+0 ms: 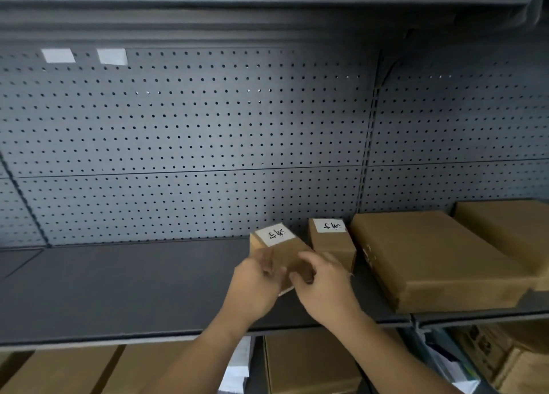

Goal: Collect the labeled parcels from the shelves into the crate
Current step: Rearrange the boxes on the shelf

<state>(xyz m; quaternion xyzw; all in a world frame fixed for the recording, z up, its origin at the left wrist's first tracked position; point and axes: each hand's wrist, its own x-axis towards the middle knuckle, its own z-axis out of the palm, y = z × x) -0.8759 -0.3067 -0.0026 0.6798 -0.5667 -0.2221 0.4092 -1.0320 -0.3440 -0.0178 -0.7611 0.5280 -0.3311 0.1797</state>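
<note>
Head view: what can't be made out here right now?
- Crate: outside the head view.
- Held parcel: near face covered by left hand and right hand.
- Labels: handwriting too blurred to read.
- Lower-shelf boxes: cut off by bottom edge, partly behind arms.

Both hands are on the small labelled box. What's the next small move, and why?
Probably draw the box straight back off the shelf toward you: left hand and right hand both grip it, it is tilted, and a second labelled box stands close on its right.
</note>
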